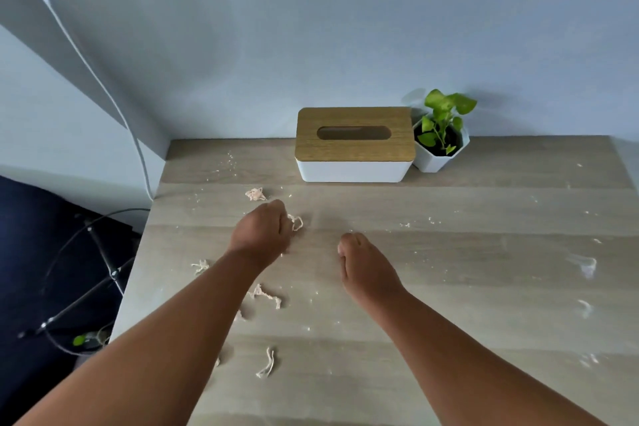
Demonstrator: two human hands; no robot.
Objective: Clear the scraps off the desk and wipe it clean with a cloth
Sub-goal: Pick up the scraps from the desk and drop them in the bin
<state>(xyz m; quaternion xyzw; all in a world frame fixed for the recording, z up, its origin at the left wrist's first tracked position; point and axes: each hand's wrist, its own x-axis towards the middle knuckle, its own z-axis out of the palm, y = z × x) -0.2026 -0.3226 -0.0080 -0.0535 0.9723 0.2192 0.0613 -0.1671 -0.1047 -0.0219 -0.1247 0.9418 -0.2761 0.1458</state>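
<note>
Left grip (262,232) pinches a string scrap (296,221) off the tabletop (449,287). Right grip (363,263) hovers curled; contents hidden, can't tell.

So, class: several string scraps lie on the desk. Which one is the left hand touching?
The looped string scrap at the left hand's fingertips; the others, like the clump beyond, lie untouched.

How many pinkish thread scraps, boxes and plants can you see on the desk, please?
Thread scraps: 7, two part-hidden by the left arm
Boxes: 1
Plants: 1
Total: 9
</note>
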